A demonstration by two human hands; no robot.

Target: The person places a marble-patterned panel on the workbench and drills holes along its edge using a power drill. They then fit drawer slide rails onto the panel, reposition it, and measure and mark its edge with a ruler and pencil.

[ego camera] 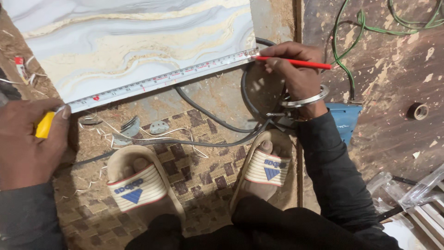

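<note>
Right, the tape measure blade [162, 81]: stretched flat along the lower edge of the marbled sheet, running slantwise from lower left up to upper right, its end reaching the sheet's corner.
Marbled sheet [134, 41]: a pale panel with grey and sandy swirls, lying on the floor and filling the upper left of the view.
Left hand [27, 141]: curled tight around the yellow tape case [45, 125], thumb up against the blade where it leaves the case, pinning that end just off the sheet's lower left corner.
Right hand [293, 74]: fingers pinched closed on the red pencil [296, 62], whose tip sits at the far end of the blade by the sheet's corner; whether the tip actually touches the sheet is hard to tell from here.
Hands together or apart: well apart, one at each end of the blade.
Metal bangle [305, 99]: loose round the right wrist, above a dark sleeve.
Black cable [217, 120]: loops under the blade's right end and trails across the floor towards the feet.
Sandals [138, 185]: two cream slides with striped straps, planted on a brown chequered mat just below the sheet.
Blue power tool [346, 121]: partly hidden behind the right forearm.
Green wire [351, 37]: snaking over the dusty boards at upper right.
Tape roll [418, 111]: small, alone at the far right.
</note>
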